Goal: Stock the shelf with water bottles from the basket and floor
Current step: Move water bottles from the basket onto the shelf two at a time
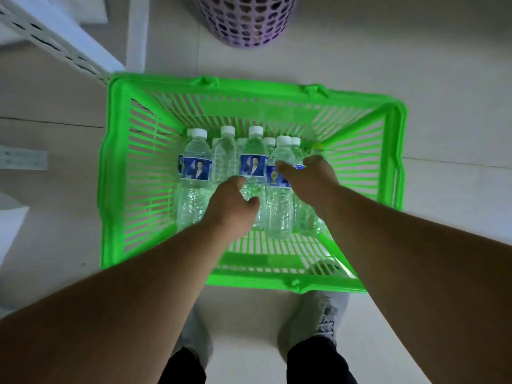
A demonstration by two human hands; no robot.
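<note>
**Op:** Head cam pts straight down. I've got both hands inside the green basket (116, 173) on the floor. Left hand (231, 203) is curled over the lower body of the middle bottle (253, 164), fingers bent round it, thumb on the rt side. Looks like a grip, but can't say it's fully closed.

**Sup:** Rt hand?

**Op:** Right hand (307, 178) lies over the labelled bottle next to it (279, 189), thumb across the label; fingers go down the far side, out of view, so can't tell how tight. Neither bottle looks lifted clear yet.

**Sup:** Progress?

**Op:** Early-to-mid, my guess only. Approx eight or so water bottles stand bunched at the basket's centre-back, white caps up; front half of the basket floor is bare. White shelf (69, 48) shows only as a corner, top left, and I see no bottles on the part in frame. No loose bottles on the visible floor either. So the whole cluster is left to shift, plus whatever's off-cam.

**Sup:** Labels? Brand?

**Op:** Blue wrap labels, w/ a printed figure on the far-left bottle (194, 173) and the middle one; a yellowish emblem on the one under my rt hand. Text too blurred, no brand readable. Purple perforated bin (246, 20) sits beyond the basket, not part of the job afaik.
</note>
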